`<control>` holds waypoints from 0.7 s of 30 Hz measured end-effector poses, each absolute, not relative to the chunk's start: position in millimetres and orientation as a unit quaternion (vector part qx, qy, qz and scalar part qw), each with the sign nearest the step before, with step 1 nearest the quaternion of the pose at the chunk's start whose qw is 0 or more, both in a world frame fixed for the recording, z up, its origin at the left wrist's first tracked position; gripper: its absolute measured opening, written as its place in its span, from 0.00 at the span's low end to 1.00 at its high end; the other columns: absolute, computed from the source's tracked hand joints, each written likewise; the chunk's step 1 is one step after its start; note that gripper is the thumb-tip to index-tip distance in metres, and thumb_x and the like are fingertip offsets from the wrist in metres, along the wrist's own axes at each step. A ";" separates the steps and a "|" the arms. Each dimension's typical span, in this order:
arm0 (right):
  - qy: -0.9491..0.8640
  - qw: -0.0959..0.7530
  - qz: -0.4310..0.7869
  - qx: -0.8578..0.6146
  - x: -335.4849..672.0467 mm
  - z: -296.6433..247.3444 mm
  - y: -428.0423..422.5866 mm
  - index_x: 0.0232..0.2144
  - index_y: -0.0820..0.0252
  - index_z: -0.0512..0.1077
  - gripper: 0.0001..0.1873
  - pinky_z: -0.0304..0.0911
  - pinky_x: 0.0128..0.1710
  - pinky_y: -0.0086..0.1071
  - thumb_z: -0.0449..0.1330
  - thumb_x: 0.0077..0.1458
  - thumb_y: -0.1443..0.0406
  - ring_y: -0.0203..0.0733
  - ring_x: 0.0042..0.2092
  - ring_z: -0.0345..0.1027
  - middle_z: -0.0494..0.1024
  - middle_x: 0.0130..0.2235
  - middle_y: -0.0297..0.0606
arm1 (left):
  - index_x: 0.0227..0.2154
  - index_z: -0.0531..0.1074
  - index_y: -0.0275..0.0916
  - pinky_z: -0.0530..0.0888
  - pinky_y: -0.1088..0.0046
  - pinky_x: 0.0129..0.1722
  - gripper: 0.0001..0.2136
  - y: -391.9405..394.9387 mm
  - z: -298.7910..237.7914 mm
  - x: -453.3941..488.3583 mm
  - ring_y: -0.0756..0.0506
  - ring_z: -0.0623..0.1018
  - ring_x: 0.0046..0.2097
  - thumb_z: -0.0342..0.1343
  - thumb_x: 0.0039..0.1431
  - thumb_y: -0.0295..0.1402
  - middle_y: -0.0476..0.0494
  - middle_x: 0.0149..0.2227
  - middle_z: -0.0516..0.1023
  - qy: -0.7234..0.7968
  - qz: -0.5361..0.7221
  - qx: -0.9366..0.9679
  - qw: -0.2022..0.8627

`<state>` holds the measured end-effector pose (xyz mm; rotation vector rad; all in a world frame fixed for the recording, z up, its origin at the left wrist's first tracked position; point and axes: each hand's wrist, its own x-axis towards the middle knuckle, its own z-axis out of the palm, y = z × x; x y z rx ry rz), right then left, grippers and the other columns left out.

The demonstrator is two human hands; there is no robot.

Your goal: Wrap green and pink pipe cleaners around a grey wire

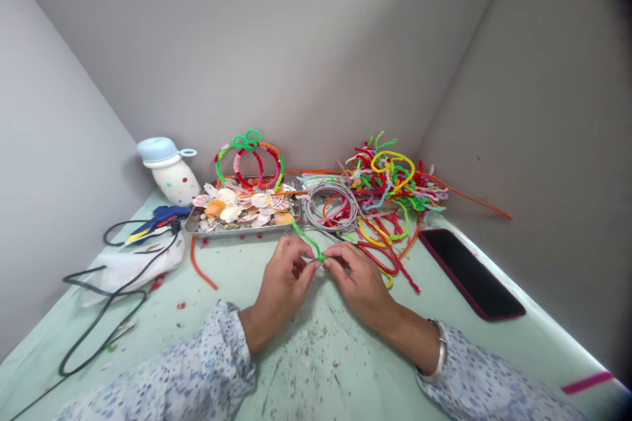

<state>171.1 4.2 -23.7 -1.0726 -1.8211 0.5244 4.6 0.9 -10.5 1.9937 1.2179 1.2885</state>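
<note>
In the head view, with the clock centred where the fingers meet and twelve pointing away from the person, a green fuzzy stem is at the dial's middle, running up toward eleven. The left hand pinches its near end between thumb and fingers, and the right hand pinches just beside it, the two sets of fingertips almost touching. A silver bangle circles the right wrist, below a speckled sleeve. At ten o'clock a metal tray carries shells, and fuzzy rings in several colours stand upright by its far side. Farther out at ten, a white bottle with a blue lid leans slightly. Between nine and ten lie blue-handled pliers; toward nine, a clear plastic bag and a looping black cable. A coil of grey wire sits near twelve, touching a tangled heap of coloured stems between one and two. At three a dark phone lies flat on the pale green worktop, and a magenta strip shows between three and four.
</note>
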 end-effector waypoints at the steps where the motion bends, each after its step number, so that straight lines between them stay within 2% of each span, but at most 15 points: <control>1: -0.741 0.463 0.214 -0.437 171.0 -23.7 4.4 0.38 0.57 0.70 0.06 0.64 0.39 0.32 0.56 0.59 0.69 0.40 0.39 0.68 0.74 0.37 0.35 | 0.33 0.69 0.38 0.68 0.78 0.31 0.02 1.1 -10.3 4.3 0.51 0.70 0.35 0.55 0.58 0.26 0.46 0.37 0.67 0.433 0.474 0.732 0.228; 8: -0.744 0.458 0.214 -0.437 171.1 -22.7 4.7 0.38 0.57 0.71 0.06 0.63 0.40 0.32 0.55 0.59 0.70 0.39 0.40 0.68 0.74 0.36 0.35 | 0.35 0.74 0.39 0.69 0.79 0.31 0.08 5.0 -12.7 3.6 0.51 0.73 0.36 0.55 0.57 0.22 0.46 0.35 0.70 0.402 0.481 0.752 0.202; 21: -0.746 0.459 0.209 -0.435 171.2 -22.5 3.7 0.37 0.57 0.70 0.05 0.63 0.40 0.32 0.55 0.59 0.69 0.40 0.40 0.68 0.73 0.37 0.35 | 0.36 0.78 0.40 0.73 0.78 0.32 0.07 7.6 -12.9 1.9 0.50 0.75 0.35 0.58 0.56 0.24 0.46 0.33 0.74 0.395 0.492 0.762 0.150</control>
